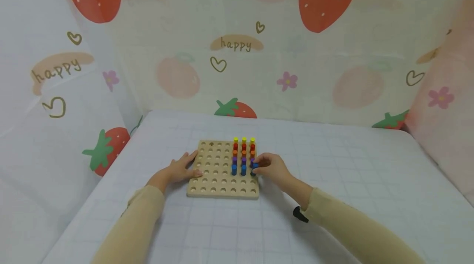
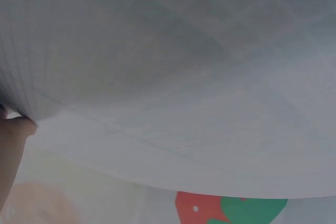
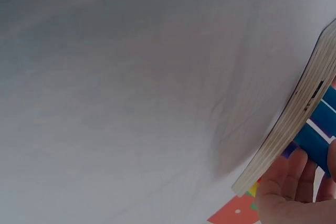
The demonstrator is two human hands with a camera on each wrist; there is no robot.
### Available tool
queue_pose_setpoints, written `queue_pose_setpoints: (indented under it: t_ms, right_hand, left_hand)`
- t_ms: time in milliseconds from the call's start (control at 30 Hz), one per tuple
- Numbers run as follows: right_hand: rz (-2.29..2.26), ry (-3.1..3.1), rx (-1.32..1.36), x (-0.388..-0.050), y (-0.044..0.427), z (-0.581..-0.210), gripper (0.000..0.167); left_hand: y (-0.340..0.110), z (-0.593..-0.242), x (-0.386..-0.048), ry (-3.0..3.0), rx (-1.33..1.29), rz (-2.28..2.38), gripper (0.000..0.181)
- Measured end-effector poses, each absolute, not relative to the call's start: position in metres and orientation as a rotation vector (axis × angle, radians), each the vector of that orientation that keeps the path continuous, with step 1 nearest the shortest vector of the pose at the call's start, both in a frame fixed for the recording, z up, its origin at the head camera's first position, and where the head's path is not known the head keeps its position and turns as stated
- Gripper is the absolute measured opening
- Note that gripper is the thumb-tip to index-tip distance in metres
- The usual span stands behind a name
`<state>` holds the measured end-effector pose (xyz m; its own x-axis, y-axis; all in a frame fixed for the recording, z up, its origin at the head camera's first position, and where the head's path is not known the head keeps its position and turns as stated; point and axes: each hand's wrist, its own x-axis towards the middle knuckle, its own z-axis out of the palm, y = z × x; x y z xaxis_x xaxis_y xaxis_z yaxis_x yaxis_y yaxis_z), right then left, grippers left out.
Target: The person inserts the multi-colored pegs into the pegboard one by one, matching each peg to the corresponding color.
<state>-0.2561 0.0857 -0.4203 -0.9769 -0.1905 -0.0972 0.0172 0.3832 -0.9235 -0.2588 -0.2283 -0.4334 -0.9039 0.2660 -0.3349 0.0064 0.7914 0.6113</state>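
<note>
A square wooden pegboard (image 1: 224,194) with rows of round holes lies on the table. Its right-hand columns carry pegs in rows of one colour: yellow (image 1: 244,140), red (image 1: 244,147), orange (image 1: 243,154), purple (image 1: 243,161) and blue (image 1: 243,170). At the right edge, my right hand (image 1: 273,169) pinches a blue peg (image 3: 314,148) in the blue row; whether it is fully seated is hidden by the fingers. My left hand (image 1: 177,171) rests against the board's left edge, thumb on top and fingers spread. Only a bit of that hand (image 2: 13,137) shows in the left wrist view.
A white gridded cloth (image 1: 352,181) covers the table around the board. Behind and at the sides hang curtains (image 1: 237,79) printed with strawberries, hearts and flowers. A small black strap end (image 1: 300,214) hangs below the right sleeve (image 1: 352,223).
</note>
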Motion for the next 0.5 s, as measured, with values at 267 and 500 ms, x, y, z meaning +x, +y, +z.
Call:
queue_pose_setpoints:
  t_ms: [267,500]
  right_hand:
    - [-1.569,2.508,-0.189,-0.2533,0.0792,-0.4198,0.016]
    - [-1.474,2.557,-0.231,-0.256,0.0779,-0.4169,0.016]
  left_hand:
    - [-0.2282,-0.4361,-0.2567,2.563,0.194,0.889,0.092]
    - [-0.2284,-0.4346,-0.2559,2.56,0.185,0.872,0.091]
